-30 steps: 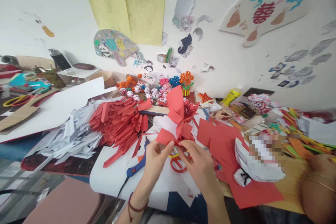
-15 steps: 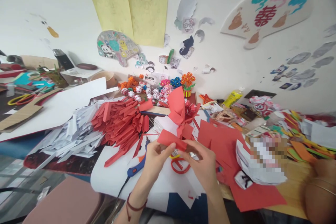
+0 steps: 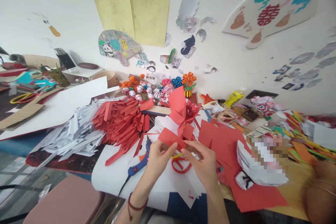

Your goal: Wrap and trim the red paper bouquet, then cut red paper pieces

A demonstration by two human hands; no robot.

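Between my hands is a small piece of red paper [image 3: 169,138], bent along its lower edge. My left hand [image 3: 160,152] pinches it, thumb in front and fingers behind. My right hand [image 3: 199,154] has its thumb and fingers closed at the paper's right end. Just below lies a pair of scissors [image 3: 181,168] with red and yellow handles, partly hidden by my hands. To the left of my left hand rests a blue glue gun [image 3: 139,166] on white paper [image 3: 110,173]. Behind the held piece stand larger folded red paper pieces [image 3: 178,106].
Piles of folded red strips [image 3: 123,119] and white strips [image 3: 76,133] lie on the left. Red sheets [image 3: 217,140] and crumpled white paper [image 3: 254,168] spread to the right. Another person's blurred arm [image 3: 321,192] is at the right edge. A pink stool [image 3: 65,201] stands lower left.
Both hands stay on the red paper with only a slight shift of the fingers. The whole view has moved a little.
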